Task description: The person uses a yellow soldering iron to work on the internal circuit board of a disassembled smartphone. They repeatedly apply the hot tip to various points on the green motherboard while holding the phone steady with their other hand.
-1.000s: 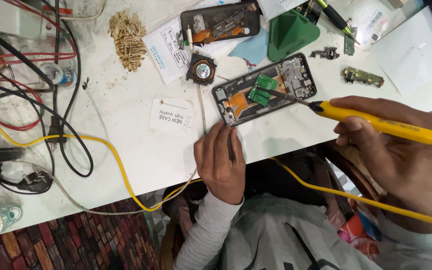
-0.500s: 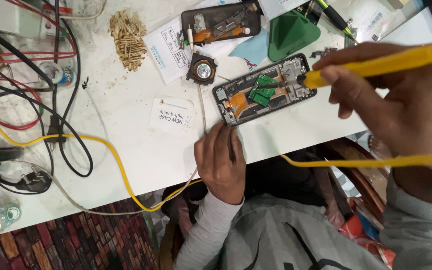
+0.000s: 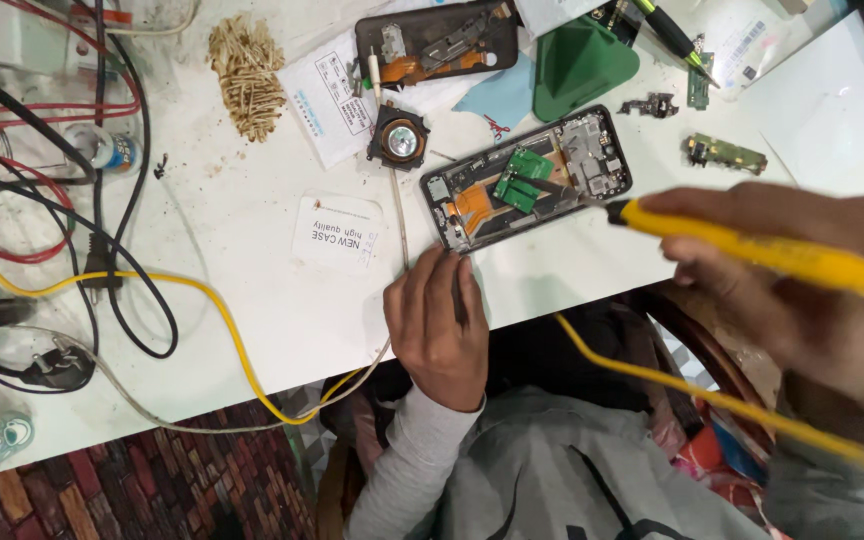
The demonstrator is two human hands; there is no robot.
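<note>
The opened phone [image 3: 529, 180] is lying on the white table [image 3: 252, 290], its back already off. A yellow soldering iron [image 3: 752, 250] is being gripped by the right hand [image 3: 802, 290], its tip touching the green part [image 3: 520, 182] inside. A thin wire [image 3: 457, 290] is being pinched by the left hand [image 3: 437, 325]. The phone is not closed up yet.

Soldering iron [image 3: 752, 250]: yellow handle, yellow cord [image 3: 202, 300]. Opened phone [image 3: 527, 178]: black frame, green boards, orange flex strip, grey metal parts. White table [image 3: 252, 280] carries a green plastic cone [image 3: 577, 60], red and black wires [image 3: 52, 150], tan bundle [image 3: 245, 75].

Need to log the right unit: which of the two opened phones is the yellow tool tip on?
The nearer opened black phone with green parts, angled by the table edge; the other opened phone lies untouched at the far edge.
</note>
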